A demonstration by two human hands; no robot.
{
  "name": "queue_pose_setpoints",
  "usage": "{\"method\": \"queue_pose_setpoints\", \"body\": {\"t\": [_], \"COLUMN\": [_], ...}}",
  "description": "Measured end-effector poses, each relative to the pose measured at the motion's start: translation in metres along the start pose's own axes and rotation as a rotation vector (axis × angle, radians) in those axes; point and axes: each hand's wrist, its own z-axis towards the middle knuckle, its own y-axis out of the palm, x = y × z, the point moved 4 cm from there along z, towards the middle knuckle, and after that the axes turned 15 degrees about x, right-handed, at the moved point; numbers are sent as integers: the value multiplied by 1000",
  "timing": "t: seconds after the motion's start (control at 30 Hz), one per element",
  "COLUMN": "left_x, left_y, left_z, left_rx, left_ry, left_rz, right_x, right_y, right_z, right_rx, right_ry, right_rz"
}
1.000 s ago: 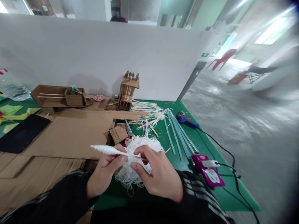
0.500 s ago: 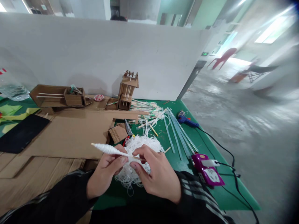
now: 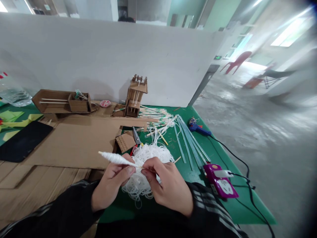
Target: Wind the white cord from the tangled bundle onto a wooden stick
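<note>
Between my hands is a thin wooden stick wound with white string (image 3: 114,158), thick on the left and tapering to the right, its pale tip poking out at the left. My left hand (image 3: 112,181) pinches the wound part between thumb and fingers. With thumb and forefinger closed, my right hand (image 3: 167,185) grips the narrow right end of the stick. Under both hands lies a loose heap of white string (image 3: 151,153), partly hidden by them. Scissors (image 3: 136,136) rest just behind the heap, their handles partly covered.
Cardboard sheets (image 3: 81,142) cover the left of the green table (image 3: 237,205). Cardboard models (image 3: 135,99) stand by the white partition (image 3: 106,56). Thin sticks (image 3: 155,114), clear glue sticks (image 3: 189,142), a blue glue gun (image 3: 199,129) and a purple power strip (image 3: 219,181) lie rightward.
My right thumb and forefinger have closed together at the stick's right end, where they were a little apart before. My left hand and the wound stick have barely moved.
</note>
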Motion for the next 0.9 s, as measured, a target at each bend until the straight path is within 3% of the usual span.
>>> {"method": "queue_pose_setpoints", "body": {"t": [0.13, 0.33, 0.53, 0.7, 0.9], "left_x": [0, -1, -6, -7, -4], "left_y": [2, 3, 1, 1, 3], "left_z": [0, -1, 2, 3, 3], "left_rx": [-16, -22, -35, -2, -17], "left_ry": [-2, -7, 1, -15, 23], "left_rz": [-10, -15, -9, -2, 35], "right_x": [0, 4, 8, 12, 10], "right_y": [-1, 0, 0, 2, 2], "right_z": [1, -1, -3, -3, 0], "right_rx": [-2, 28, 34, 0, -34], "right_ry": [-67, 37, -77, -1, -126], "right_rz": [-33, 39, 13, 22, 17]}}
